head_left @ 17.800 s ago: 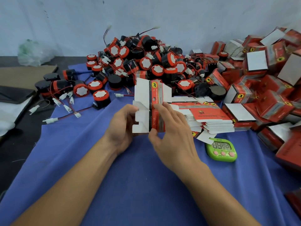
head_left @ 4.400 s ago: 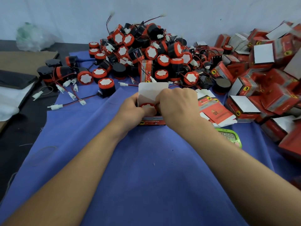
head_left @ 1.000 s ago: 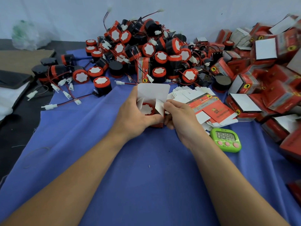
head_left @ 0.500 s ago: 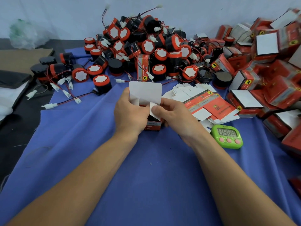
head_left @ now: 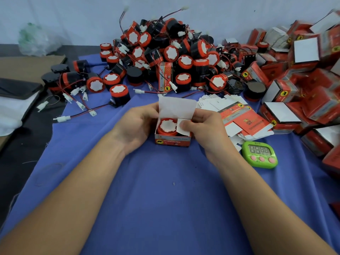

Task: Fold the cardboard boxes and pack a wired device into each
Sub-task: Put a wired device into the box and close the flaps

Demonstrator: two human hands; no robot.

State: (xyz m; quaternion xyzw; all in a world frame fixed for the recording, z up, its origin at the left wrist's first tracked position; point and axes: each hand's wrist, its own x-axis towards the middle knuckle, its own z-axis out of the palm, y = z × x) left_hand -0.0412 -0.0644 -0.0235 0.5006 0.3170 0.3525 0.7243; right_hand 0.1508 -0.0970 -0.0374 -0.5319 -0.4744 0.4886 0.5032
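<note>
Box (head_left: 173,141) sits on the blue cloth (head_left: 165,190) mid-table, wired device (head_left: 167,126) already inside, red cap up. Left hand (head_left: 137,124) curls round the box's left wall. Right hand (head_left: 206,126) grips the right side, thumb pressing the side flap (head_left: 182,127) inward. Lid flap (head_left: 176,107) stands up behind. Best done: flatten side flaps first, brace the box, then tuck the lid in square.
</note>
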